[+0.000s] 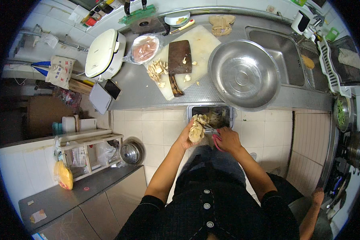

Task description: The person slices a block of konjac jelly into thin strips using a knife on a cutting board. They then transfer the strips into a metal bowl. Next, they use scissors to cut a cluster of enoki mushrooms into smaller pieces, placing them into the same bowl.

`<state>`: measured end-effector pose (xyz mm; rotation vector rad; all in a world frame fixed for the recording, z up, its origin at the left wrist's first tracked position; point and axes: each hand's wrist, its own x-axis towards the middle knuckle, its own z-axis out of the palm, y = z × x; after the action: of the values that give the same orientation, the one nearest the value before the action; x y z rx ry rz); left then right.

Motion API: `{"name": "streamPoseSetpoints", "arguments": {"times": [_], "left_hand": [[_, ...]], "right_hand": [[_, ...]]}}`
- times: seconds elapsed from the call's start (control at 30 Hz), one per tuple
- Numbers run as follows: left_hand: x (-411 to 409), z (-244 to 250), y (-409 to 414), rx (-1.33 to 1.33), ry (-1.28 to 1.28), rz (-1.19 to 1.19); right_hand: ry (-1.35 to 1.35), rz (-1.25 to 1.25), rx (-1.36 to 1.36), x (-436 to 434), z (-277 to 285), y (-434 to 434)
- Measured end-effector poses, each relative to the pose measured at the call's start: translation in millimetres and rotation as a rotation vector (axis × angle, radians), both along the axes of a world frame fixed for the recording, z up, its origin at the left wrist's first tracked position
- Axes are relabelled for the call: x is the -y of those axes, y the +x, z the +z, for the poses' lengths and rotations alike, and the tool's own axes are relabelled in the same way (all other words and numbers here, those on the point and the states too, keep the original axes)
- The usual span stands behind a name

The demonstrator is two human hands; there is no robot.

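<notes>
My left hand (185, 136) holds a cluster of pale mushrooms (197, 134), which look like oyster mushrooms. In my right hand (230, 140) is a pair of scissors (217, 141) with pink-red handles, its blades against the cluster's right side. Below both hands a waste bin (232, 115) with dark contents stands on the floor by the counter. On the white cutting board (202, 39) lie a cleaver (180, 57), a heap of mushroom pieces (157, 70) and a few loose bits. A large steel basin (243, 75) sits to the right, tilted over the counter's front edge.
A plastic-covered bowl of raw meat (144, 49), a white appliance (103, 54) and a phone (112, 89) are at the left. The sink (276, 54) lies behind the basin. A fruit knife (183, 27) rests behind the board. Another person's hand (318, 196) shows by the stove.
</notes>
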<state>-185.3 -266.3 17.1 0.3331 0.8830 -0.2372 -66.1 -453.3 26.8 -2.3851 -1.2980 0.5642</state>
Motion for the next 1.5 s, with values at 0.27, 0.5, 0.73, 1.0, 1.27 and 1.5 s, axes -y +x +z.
{"name": "streamPoseSetpoints", "arguments": {"times": [0.27,0.5,0.73,1.0,1.27,1.5], "left_hand": [[24,-26,12,0.074,-0.029,0.115],[53,-43,15,-0.016,-0.042,0.286],[93,-48,16,0.112,0.03,0.7],[116,-21,-13,0.036,0.195,0.831],[91,11,-21,0.079,0.38,0.791],[62,64,28,0.129,0.515,0.694]], "right_hand": [[-0.128,0.137,0.028,17,-14,22],[-0.056,0.26,-0.066,21,-13,55],[-0.137,0.233,-0.473,27,-23,90],[-0.187,0.267,-0.624,35,3,96],[-0.317,0.295,-0.831,20,8,91],[-0.029,0.127,-0.649,31,43,93]]}}
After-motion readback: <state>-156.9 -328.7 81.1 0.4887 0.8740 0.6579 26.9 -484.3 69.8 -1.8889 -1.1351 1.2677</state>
